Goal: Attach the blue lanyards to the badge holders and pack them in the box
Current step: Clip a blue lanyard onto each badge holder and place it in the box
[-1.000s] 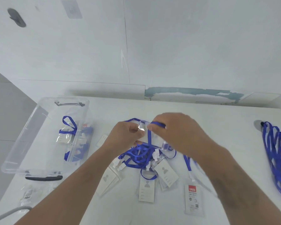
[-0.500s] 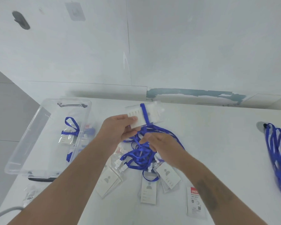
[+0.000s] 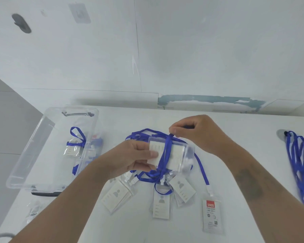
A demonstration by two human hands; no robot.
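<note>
My left hand grips a clear badge holder sideways by its left end, above the table. A blue lanyard is wound across the holder's middle. My right hand pinches that lanyard at the holder's top edge. Under the hands lies a pile of several badge holders with tangled blue lanyards. A clear plastic box stands at the left, with wrapped holders inside.
A bundle of loose blue lanyards hangs from a hook at the right edge. One holder with a red label lies at the front right. A small plastic bag lies in front of the box. The wall rises behind the table.
My right hand has come up from below the holder to its top edge, carrying the lanyard around the holder again. My left hand has kept its hold and lowered slightly.
</note>
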